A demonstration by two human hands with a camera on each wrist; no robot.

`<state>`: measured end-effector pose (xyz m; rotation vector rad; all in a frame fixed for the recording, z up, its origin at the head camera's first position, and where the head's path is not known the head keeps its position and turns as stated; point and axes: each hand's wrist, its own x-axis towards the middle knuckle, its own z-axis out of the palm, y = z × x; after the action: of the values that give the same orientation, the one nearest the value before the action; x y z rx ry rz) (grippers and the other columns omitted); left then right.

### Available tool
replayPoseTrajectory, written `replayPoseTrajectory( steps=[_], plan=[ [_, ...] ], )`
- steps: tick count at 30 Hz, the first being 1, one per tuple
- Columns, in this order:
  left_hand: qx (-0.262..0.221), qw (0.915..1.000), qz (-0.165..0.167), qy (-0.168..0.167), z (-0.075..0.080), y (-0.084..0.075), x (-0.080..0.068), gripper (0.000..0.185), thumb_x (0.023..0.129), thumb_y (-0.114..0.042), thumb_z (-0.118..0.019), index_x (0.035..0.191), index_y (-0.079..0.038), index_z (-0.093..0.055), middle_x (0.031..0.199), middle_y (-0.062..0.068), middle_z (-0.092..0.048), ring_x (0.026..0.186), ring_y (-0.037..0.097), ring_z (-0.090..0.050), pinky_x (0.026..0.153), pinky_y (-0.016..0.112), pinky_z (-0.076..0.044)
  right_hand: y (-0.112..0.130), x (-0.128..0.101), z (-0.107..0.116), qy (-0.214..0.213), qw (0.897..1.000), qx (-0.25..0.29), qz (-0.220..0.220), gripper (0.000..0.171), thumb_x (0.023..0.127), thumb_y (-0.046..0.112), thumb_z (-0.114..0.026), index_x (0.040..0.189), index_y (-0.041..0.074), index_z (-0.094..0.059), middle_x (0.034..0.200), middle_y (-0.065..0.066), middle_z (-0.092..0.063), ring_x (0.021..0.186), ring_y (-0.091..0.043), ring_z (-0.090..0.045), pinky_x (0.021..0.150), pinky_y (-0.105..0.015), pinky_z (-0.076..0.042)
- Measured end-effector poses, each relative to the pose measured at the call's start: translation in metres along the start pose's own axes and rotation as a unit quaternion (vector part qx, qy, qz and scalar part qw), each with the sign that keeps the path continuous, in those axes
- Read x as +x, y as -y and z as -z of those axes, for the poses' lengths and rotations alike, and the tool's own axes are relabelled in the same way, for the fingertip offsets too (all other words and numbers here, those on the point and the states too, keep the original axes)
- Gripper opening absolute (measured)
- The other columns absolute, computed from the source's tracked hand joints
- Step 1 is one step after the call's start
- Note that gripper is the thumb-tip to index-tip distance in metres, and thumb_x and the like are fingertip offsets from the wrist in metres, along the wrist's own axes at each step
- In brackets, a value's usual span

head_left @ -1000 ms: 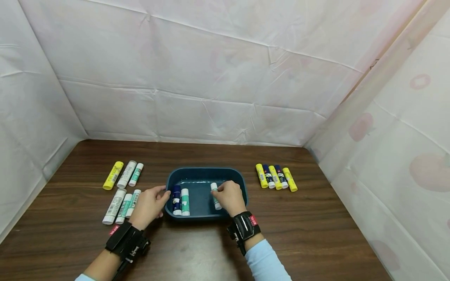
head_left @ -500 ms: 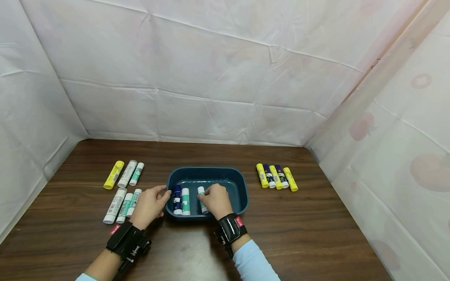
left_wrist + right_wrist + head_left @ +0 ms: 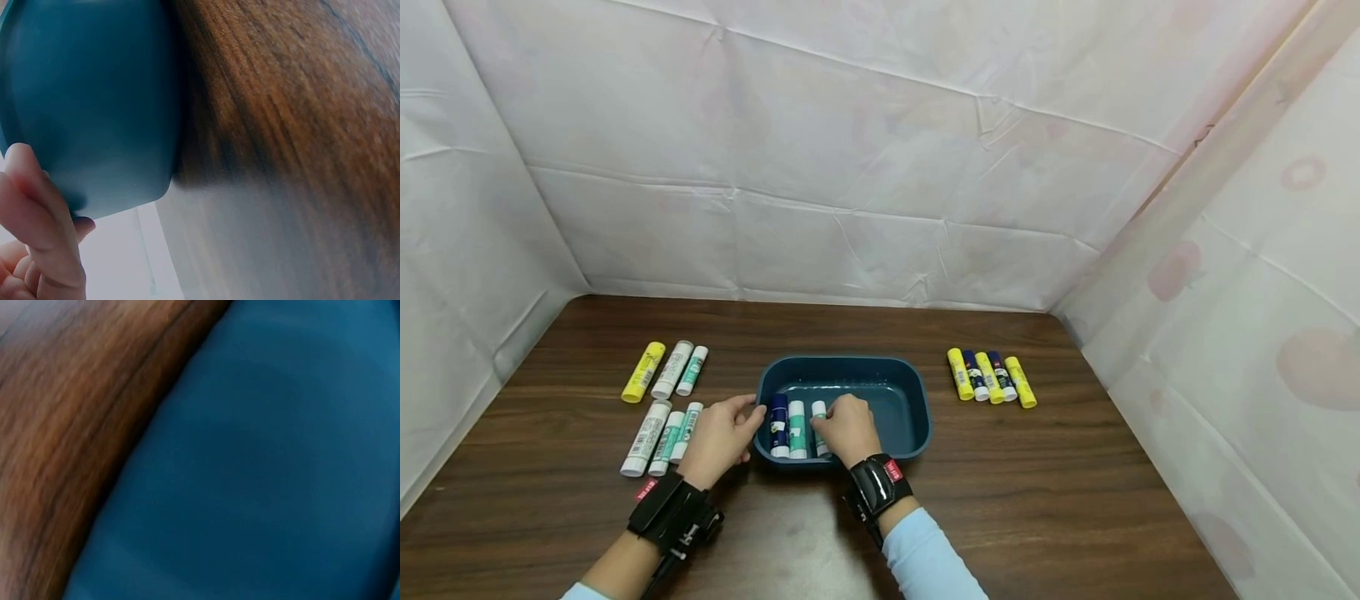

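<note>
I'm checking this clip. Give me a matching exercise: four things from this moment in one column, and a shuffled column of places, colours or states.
Column one
1. Left hand
2. Right hand
3. Leftmost stick in the tray
4. Row of five sticks

Column two
A. On the table, to the right of the tray
B. Dark blue, with a white end
C. Gripping the rim at the tray's left end
D. Pinching a white-ended stick in the tray

Right pairs: 1-C, 2-D, 3-B, 4-A
</note>
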<state>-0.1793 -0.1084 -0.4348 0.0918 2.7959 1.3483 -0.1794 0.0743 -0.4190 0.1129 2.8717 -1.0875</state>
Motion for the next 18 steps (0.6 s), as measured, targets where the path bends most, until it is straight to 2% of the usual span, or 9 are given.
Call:
replayPoseTrajectory(
  steps=[12,18],
  plan=[
    [-0.001,1.0,-0.004,0.002,0.0,0.0,0.0,0.041,0.095,-0.022,-0.054,0.128,0.002,-0.053,0.051,0.002,-0.05,0.04,0.013,-0.052,0.041,0.027,-0.04,0.002,0.003,-0.009,0.002,1.0,-0.02,0.017,0.058,0.085,0.021,-0.067,0.042,0.016,-0.028,0.044,0.008,-0.017,0.038,-0.007,-0.02,0.037,-0.021,-0.016],
    [0.0,1.0,-0.002,0.003,0.0,0.001,0.0,0.041,0.095,-0.023,-0.053,0.128,0.002,-0.053,0.052,0.002,-0.051,0.041,0.014,-0.052,0.041,0.027,-0.04,0.001,0.003,-0.012,0.016,0.999,-0.032,0.014,0.058,0.086,0.023,-0.067,0.043,0.016,-0.028,0.044,0.008,-0.018,0.039,-0.007,-0.022,0.038,-0.021,-0.018]
  ],
)
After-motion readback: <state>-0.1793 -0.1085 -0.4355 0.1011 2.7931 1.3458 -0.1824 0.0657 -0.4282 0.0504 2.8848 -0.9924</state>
